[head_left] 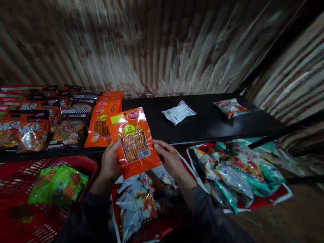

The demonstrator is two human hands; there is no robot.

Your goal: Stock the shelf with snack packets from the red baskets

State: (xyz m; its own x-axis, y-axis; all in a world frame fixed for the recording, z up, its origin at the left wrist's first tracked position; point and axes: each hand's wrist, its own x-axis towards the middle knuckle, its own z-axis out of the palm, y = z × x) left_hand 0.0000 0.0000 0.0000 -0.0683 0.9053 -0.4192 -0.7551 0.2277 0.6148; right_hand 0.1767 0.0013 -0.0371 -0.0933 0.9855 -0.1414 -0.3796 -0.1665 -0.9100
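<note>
An orange snack packet [136,146] with a clear window showing brown sticks is held upright in front of me. My left hand [110,162] grips its left edge, and my right hand [169,158] pinches the lower right edge. Just behind it, similar orange packets [101,121] lie in a row on the black shelf [208,127]. Below my hands sits a red basket with a white rim [118,235], holding several small white and red snack bags [135,203]. My forearms hide part of that basket.
Dark potato-slice packets [68,126] and other snack packets [20,128] fill the shelf's left. A white bag [179,112] and a red-white bag [230,108] lie rightward. Another basket [287,195] holds several bags. Green packets [58,183] rest in the red basket [6,226]. Corrugated wall [144,43] stands behind.
</note>
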